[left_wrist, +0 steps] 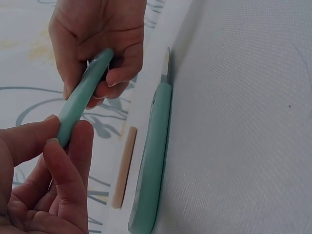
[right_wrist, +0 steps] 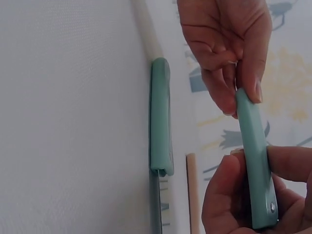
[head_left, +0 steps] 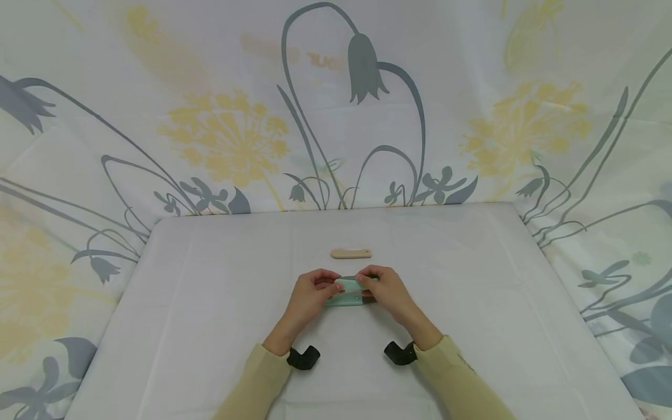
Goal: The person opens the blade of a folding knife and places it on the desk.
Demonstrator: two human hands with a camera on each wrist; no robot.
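Observation:
A mint-green folding knife is held between both hands, just above the table. My left hand pinches one end of its handle between thumb and fingers. At the other end, near the rivet, my right hand grips it with thumb and curled fingers. A grey blade edge shows along its far side in the head view. Below it lies a second mint-green folding knife, its blade out and pointing right in the head view. Farther back lies a beige folding knife, with no blade visible outside its handle.
A white cloth covers the table. Behind it and at both sides hangs a flower-patterned curtain. Black wrist mounts sit at both sleeve cuffs.

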